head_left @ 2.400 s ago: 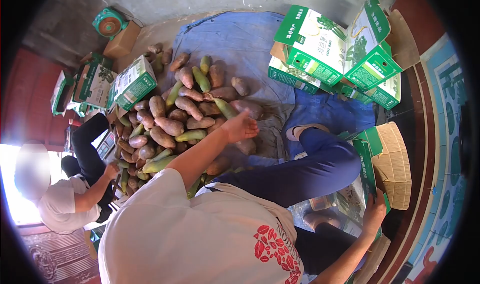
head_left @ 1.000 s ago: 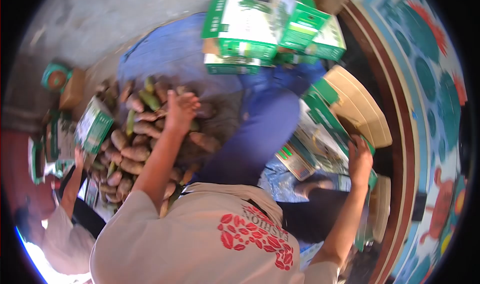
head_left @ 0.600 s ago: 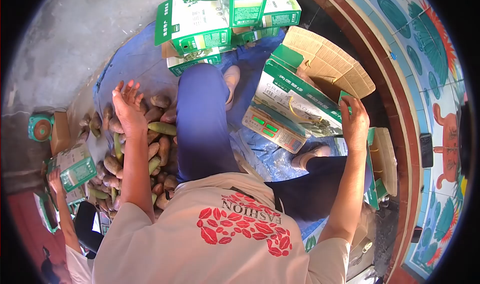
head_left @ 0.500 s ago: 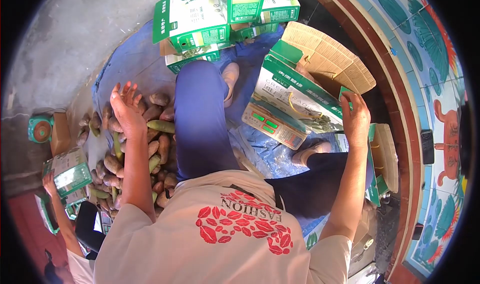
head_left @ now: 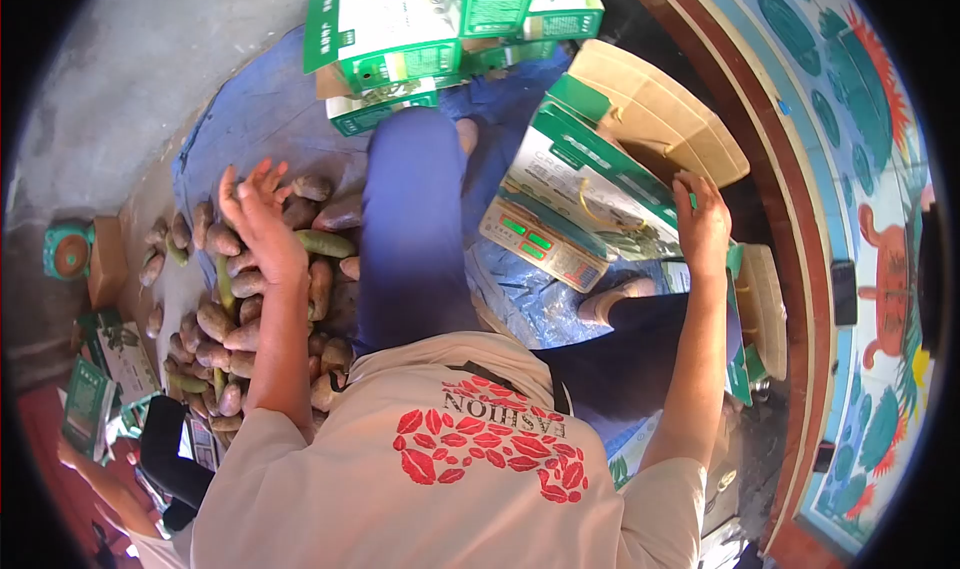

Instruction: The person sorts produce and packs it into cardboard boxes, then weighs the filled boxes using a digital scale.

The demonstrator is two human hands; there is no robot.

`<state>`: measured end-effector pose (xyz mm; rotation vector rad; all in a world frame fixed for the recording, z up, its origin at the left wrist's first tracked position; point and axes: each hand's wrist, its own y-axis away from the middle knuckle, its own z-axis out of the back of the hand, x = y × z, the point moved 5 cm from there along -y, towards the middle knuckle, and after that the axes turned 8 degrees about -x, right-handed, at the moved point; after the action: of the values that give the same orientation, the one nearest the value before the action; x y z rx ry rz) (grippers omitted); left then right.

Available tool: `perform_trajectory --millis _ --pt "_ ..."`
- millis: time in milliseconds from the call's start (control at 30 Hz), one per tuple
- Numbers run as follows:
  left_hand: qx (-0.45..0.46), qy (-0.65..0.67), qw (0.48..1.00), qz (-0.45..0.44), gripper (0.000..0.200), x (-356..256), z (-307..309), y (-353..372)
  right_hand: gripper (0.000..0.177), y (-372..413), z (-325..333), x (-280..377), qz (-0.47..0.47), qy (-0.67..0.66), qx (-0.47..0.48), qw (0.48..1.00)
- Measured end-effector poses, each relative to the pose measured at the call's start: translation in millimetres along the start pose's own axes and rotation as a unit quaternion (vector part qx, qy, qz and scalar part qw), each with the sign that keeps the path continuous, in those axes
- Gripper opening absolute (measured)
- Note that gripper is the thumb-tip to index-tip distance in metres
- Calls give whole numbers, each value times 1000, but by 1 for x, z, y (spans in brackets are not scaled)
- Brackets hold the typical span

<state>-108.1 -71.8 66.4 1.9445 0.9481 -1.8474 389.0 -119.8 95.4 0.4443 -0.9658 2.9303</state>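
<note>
My left hand hovers over a pile of reddish-brown root vegetables, palm up with its fingers apart, holding nothing. A long green radish lies in the pile just beside it. My right hand is at the near right corner of an open white and green carton, its bent fingers and thumb around a green edge of it. The carton's brown flap stands up, and its inside is mostly hidden. A weighing scale with lit green displays is against the carton's front side.
More green and white cartons are stacked ahead on a blue sheet. Another open carton stands by my right forearm. At far left, another person's arm is near a green carton. A tiled wall curves along the right.
My left hand has shifted only slightly and stays open. My right hand remains at the carton's corner, a little lower. The other person's arm and green carton have moved down and left.
</note>
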Motion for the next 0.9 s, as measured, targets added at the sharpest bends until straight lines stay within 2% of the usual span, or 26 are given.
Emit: perform_trajectory --millis 133,200,267,333,433,500,633,733,833,900 --pt "-9 -66 998 5 38 28 31 -10 16 1 -12 -6 -42 3 52 998" --pt "-7 -98 995 12 35 76 66 -18 17 1 -16 -6 -34 8 64 997" --pt "1 -290 956 -51 36 118 109 -21 18 1 -22 -11 -10 11 74 997" --pt "-13 -357 934 -7 42 188 164 -11 18 0 -25 -10 -18 12 83 996" --pt "20 -459 881 108 47 194 188 32 20 1 -31 -16 -22 5 88 996" --pt "68 -481 861 152 46 226 211 57 21 1 -33 -17 -24 9 88 996" --pt "215 -544 773 246 47 261 230 95 23 2 -34 -20 -32 -6 80 996" --pt "234 -561 721 335 49 273 245 114 24 2 -35 -20 -22 14 81 996" --pt "281 -642 649 297 51 257 244 120 26 5 -38 -30 -20 25 77 997" --pt "270 -641 653 300 52 259 248 120 26 6 -40 -36 -20 30 73 997"
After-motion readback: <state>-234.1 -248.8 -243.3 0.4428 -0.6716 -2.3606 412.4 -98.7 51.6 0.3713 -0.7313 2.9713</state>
